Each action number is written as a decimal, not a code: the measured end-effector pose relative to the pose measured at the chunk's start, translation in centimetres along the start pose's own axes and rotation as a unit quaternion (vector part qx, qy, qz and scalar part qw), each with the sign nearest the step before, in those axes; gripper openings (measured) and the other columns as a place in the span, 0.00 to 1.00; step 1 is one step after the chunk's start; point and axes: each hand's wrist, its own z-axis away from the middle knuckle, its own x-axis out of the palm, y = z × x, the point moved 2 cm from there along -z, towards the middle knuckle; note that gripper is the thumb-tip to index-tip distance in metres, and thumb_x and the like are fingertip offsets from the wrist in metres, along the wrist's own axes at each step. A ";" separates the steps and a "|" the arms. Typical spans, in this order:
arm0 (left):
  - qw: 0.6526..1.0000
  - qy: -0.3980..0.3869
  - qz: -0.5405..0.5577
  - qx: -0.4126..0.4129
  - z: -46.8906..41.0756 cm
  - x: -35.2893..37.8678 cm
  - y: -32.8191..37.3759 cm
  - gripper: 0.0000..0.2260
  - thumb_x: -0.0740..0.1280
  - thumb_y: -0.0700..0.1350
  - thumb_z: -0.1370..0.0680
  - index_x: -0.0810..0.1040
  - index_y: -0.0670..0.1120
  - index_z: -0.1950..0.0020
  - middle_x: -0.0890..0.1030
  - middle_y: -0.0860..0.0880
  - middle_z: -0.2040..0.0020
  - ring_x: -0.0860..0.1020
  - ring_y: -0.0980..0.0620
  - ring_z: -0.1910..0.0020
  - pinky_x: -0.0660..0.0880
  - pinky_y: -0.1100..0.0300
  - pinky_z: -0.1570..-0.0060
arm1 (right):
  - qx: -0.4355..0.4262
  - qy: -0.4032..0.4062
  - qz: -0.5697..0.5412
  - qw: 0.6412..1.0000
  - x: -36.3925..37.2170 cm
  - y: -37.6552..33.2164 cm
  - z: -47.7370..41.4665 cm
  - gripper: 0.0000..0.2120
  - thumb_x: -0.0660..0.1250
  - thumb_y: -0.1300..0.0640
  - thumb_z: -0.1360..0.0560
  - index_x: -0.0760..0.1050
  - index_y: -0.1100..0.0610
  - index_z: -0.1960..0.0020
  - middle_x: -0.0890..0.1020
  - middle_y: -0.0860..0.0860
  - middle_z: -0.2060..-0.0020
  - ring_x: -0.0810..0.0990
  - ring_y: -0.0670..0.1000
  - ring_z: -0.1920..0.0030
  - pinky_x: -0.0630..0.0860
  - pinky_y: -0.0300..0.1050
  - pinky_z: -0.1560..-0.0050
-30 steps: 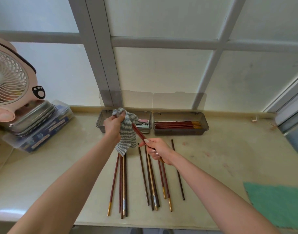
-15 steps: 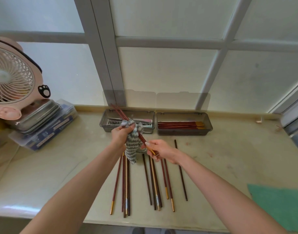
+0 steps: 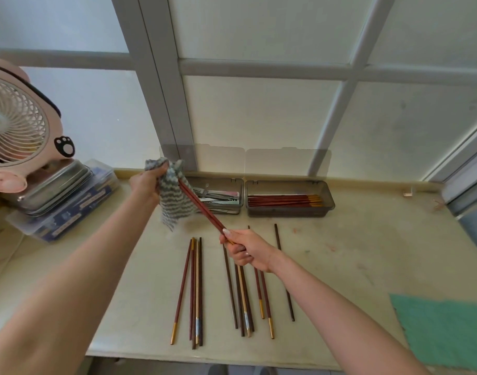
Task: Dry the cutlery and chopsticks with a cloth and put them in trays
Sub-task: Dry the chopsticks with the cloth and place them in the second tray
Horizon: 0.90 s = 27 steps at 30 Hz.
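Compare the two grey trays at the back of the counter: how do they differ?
The left tray holds metal cutlery; the right tray holds red-brown chopsticks laid lengthwise. The left tray is partly hidden by the striped cloth; the right tray shows whole. Both are grey, rectangular, side by side, with clear lids raised against the window.

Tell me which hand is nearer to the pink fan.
Left. The left hand, gripping the cloth, is to the right of the fan; the right hand holds chopsticks farther right.
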 end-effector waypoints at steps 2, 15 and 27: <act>1.000 -0.020 -0.016 -0.006 0.6 0.4 -0.9 0.16 0.73 0.43 0.29 0.76 0.40 0.44 0.82 0.43 0.48 0.81 0.47 0.55 0.78 0.53 0.57 | -0.005 0.007 -0.007 1.000 0.1 -0.3 -0.1 0.13 0.53 0.55 0.17 0.70 0.58 0.55 0.61 0.46 0.76 0.58 0.42 0.80 0.56 0.32 0.81; 0.983 -0.128 -0.117 -0.058 6.8 2.1 -9.7 0.15 0.71 0.41 0.27 0.76 0.35 0.43 0.81 0.44 0.58 0.80 0.49 0.61 0.75 0.60 0.64 | 0.002 0.090 0.011 0.996 0.5 -0.5 -1.1 0.11 0.57 0.55 0.18 0.73 0.62 0.48 0.74 0.52 0.69 0.74 0.48 0.72 0.75 0.41 0.72; 0.959 -0.197 -0.193 0.065 9.5 4.6 -9.8 0.07 0.66 0.41 0.23 0.78 0.39 0.48 0.81 0.47 0.59 0.80 0.55 0.62 0.75 0.69 0.70 | -0.079 0.225 -0.129 0.963 1.0 0.1 -1.4 0.10 0.58 0.64 0.20 0.75 0.65 0.56 0.78 0.54 0.73 0.79 0.50 0.75 0.80 0.43 0.71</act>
